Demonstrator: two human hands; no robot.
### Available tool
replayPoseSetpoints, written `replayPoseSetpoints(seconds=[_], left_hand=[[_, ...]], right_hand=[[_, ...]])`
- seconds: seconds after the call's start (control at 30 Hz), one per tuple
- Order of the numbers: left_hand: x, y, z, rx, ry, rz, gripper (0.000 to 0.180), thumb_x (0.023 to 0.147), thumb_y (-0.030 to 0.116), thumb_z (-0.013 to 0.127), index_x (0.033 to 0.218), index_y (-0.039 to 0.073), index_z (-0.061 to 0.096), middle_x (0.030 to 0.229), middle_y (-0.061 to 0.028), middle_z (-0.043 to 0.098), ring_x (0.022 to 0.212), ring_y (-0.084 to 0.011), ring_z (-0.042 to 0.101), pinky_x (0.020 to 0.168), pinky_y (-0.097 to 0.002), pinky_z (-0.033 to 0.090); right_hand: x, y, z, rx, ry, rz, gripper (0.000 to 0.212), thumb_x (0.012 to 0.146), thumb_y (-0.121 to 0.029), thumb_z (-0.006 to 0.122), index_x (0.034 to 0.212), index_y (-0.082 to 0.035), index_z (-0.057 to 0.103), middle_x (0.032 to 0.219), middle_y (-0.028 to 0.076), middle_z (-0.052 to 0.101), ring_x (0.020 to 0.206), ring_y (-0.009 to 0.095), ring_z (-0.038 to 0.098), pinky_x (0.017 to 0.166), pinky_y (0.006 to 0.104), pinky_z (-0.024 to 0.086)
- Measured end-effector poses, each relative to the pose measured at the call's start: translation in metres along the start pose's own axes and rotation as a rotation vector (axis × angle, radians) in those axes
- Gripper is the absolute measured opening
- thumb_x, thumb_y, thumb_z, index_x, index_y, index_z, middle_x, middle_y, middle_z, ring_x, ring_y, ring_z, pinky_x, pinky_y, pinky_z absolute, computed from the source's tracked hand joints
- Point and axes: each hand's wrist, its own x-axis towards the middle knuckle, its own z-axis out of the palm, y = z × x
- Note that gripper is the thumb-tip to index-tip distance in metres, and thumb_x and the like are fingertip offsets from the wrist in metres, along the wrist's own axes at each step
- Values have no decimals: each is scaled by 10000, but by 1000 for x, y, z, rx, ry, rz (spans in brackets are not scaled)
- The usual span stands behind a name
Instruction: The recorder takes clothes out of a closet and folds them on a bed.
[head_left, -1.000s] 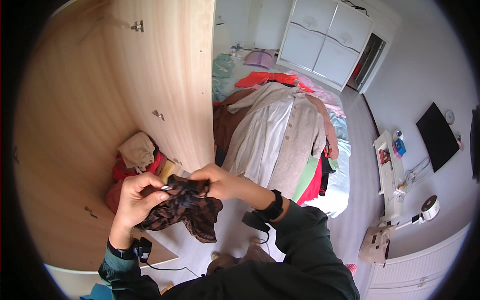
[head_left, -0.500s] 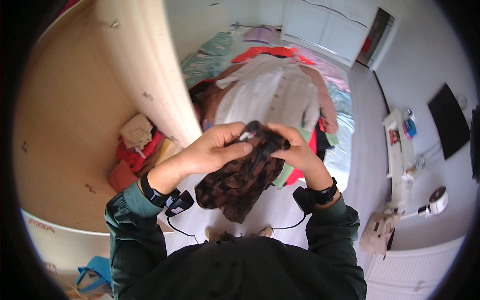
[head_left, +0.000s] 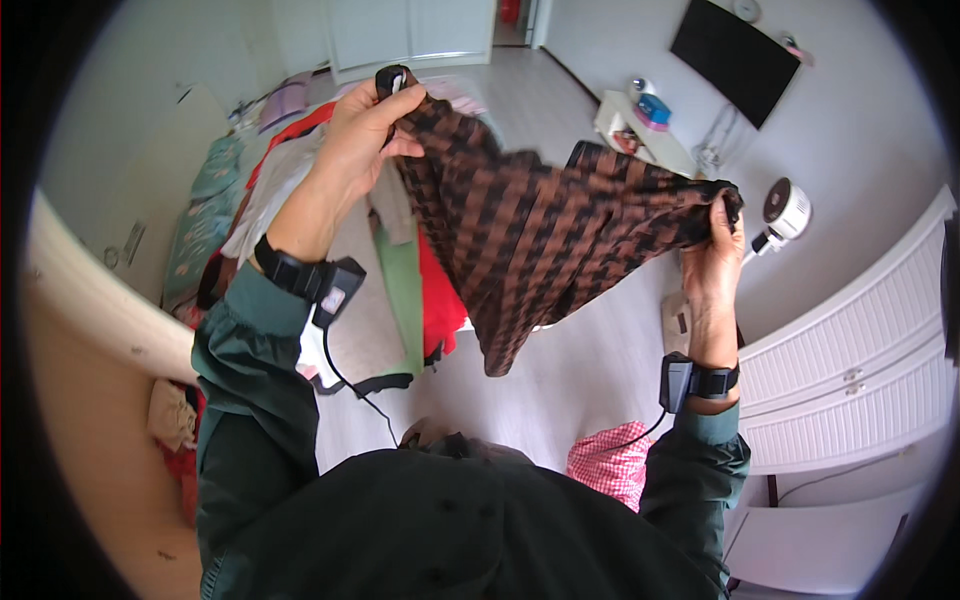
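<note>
The person's 2 hands hold a brown-and-black checked garment [head_left: 530, 225] up in the air, spread between them above the floor [head_left: 590, 350]. The left hand [head_left: 362, 135] is closed on a bunched upper corner, its thumb pressing across the cloth, with a small white patch showing beside it. The right hand [head_left: 714, 255] pinches the opposite corner between thumb and fingers, a little lower. Between these 2 grips the upper edge sags, and the fabric hangs down to a point, slightly blurred. A black device is strapped at each of the 2 wrists. Behind the garment to the left, a green garment [head_left: 398, 305] and a red garment [head_left: 440, 305] lie beside each other on the pile. Near the right forearm is a red-and-white checked cloth [head_left: 610, 465]; beyond the right hand stands a white fan [head_left: 787, 207].
</note>
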Motion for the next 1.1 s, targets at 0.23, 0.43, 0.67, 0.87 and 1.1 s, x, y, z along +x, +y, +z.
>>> replayPoseSetpoints(seconds=[0.23,0.43,0.67,0.87,1.1], left_hand=[[92,-43,34,287,-137,-13,200,798,202,617,840,10,579,646,-50,576,439,-96,532,375,-181,401],[127,-80,19,225,-191,-22,87,770,100,560,812,25,546,697,-44,559,491,-81,515,388,-196,377],[154,-119,25,448,-77,335,145,761,92,527,882,24,573,666,-33,522,505,-85,440,413,-231,313],[183,-116,43,474,-200,584,136,787,99,543,874,15,606,743,0,572,695,-81,495,642,-226,385],[184,-98,41,613,-19,895,120,711,57,587,827,32,604,729,-12,570,673,-95,497,611,-239,396]], right_hand=[[29,-30,-24,-283,6,-194,152,882,-75,514,1009,-42,590,949,21,609,852,115,568,788,240,451],[33,-7,-36,-343,41,-271,162,882,-60,508,1017,-37,595,943,27,616,849,113,572,793,234,452],[23,5,-50,-466,16,-313,154,887,-66,498,1005,-43,594,953,15,605,865,112,561,799,230,445],[22,3,-72,-550,-32,-362,162,888,-68,492,1026,-52,576,979,12,586,907,121,543,839,246,428],[-27,-7,-76,-1255,-69,-351,346,800,4,556,1135,57,485,934,71,598,886,114,523,820,234,417]])
